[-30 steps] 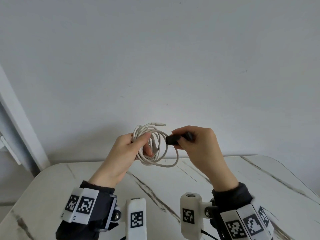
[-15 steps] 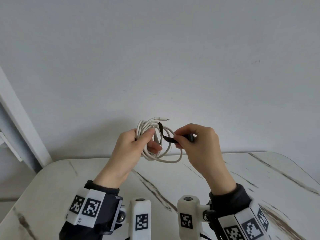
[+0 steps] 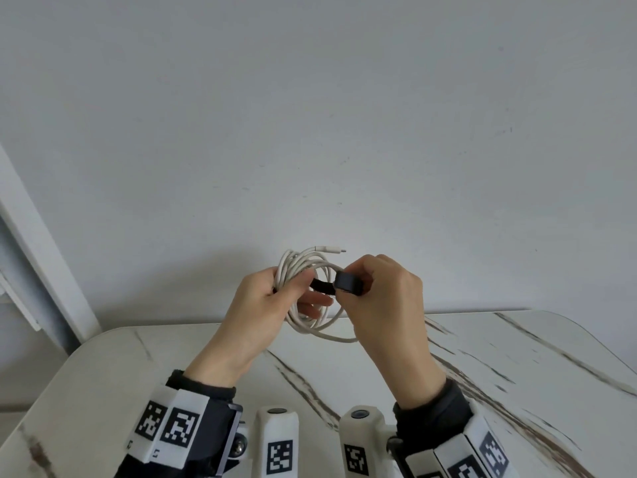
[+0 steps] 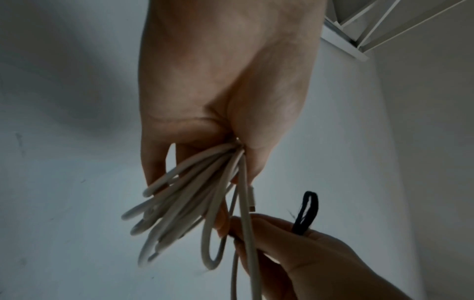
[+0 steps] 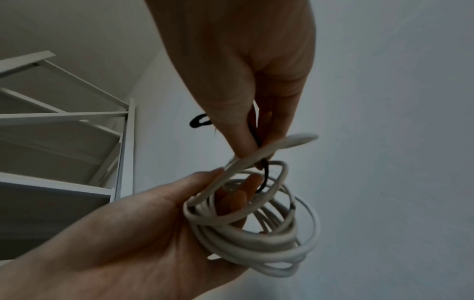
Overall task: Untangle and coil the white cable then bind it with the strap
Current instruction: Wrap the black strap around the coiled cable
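Note:
The white cable (image 3: pixel 303 270) is wound into a coil of several loops and held in the air above the table. My left hand (image 3: pixel 272 298) grips the coil at its left side, thumb over the strands and fingers through the middle. Its plug end (image 3: pixel 329 250) sticks out at the top. My right hand (image 3: pixel 375 291) pinches the black strap (image 3: pixel 348 283), which runs left into the coil's middle. In the left wrist view the cable (image 4: pixel 195 199) fans out below my fist and the strap (image 4: pixel 306 213) loops up. In the right wrist view the strap (image 5: pixel 264 174) passes through the coil (image 5: pixel 256 239).
A white marble-patterned table (image 3: pixel 517 367) lies below both hands. A plain grey wall (image 3: pixel 310 115) stands behind. A white frame (image 3: pixel 41 257) leans at the far left, and white shelving (image 5: pixel 64 121) shows in the right wrist view.
Both hands have stayed raised with the coil. The right hand has brought the strap in against the coil, and the strap now reaches into the coil's middle near my left fingers.

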Demonstrator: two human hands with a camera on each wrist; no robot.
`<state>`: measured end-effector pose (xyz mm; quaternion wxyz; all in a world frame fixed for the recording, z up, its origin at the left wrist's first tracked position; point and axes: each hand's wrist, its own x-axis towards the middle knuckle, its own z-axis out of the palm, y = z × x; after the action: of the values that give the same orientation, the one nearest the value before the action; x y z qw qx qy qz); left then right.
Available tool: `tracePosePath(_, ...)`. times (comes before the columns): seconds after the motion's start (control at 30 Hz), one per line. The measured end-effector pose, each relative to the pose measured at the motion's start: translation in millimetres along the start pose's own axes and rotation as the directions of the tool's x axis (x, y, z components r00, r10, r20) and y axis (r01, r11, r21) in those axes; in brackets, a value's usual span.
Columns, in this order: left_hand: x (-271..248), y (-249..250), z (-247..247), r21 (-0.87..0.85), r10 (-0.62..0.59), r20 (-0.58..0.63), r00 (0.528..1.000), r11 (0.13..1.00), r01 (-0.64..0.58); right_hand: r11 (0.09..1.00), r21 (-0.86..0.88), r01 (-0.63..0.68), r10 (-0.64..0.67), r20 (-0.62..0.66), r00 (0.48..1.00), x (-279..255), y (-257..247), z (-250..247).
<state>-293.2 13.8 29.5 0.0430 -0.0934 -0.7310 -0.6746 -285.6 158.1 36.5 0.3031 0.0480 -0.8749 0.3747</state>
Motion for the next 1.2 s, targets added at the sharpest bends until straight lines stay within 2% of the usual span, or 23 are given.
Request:
tracePosePath(0.17, -0.5, -1.4, 2.4, 0.025, 0.008, 0.009, 1.000, 1.000, -0.008, 0.978, 0.184, -0.100, 0.096, 0.033, 0.995, -0.3, -5.3, -1.9)
tracePosePath(0.27, -0.5, -2.0, 1.6, 0.021, 0.013, 0.020, 1.000, 1.000, -0.013, 0.909, 0.366, -0.200, 0.178, 0.093, 0.980, 1.6, -5.1, -3.6)
tracePosePath(0.37, -0.8, -2.0, 1.4, 0.013, 0.019, 0.027, 0.999, 1.000, -0.019, 0.843, 0.472, -0.258, 0.220, 0.135, 0.966, 1.4, -5.8, -2.9)
tracePosePath(0.6, -0.8, -2.7, 2.8, 0.098, 0.051, 0.012, 0.999, 0.994, -0.052, 0.750, 0.580, -0.319, 0.235, 0.217, 0.948, 1.0, -5.2, -2.3)
tracePosePath(0.83, -2.7, 0.2, -1.5, 0.139, -0.013, 0.050, 0.999, 0.990, 0.005, 0.715, 0.593, -0.371, 0.230, 0.301, 0.925, -0.8, -4.3, 1.6)
tracePosePath(0.97, -1.2, -4.7, -1.3, 0.177, -0.029, -0.018, 0.999, 0.984, 0.032, 0.697, 0.589, -0.409, 0.174, 0.414, 0.893, -4.1, -8.0, 2.9)
tracePosePath(1.1, 1.8, -10.3, -1.8, 0.167, -0.039, -0.076, 0.996, 0.985, 0.052, 0.723, 0.566, -0.396, 0.136, 0.445, 0.885, -4.9, -7.1, 5.9)
tracePosePath(1.2, 3.1, -14.3, 1.0, 0.106, -0.060, -0.112, 0.992, 0.992, 0.072, 0.693, 0.594, -0.409, 0.138, 0.447, 0.884, -5.3, -5.8, 6.9)
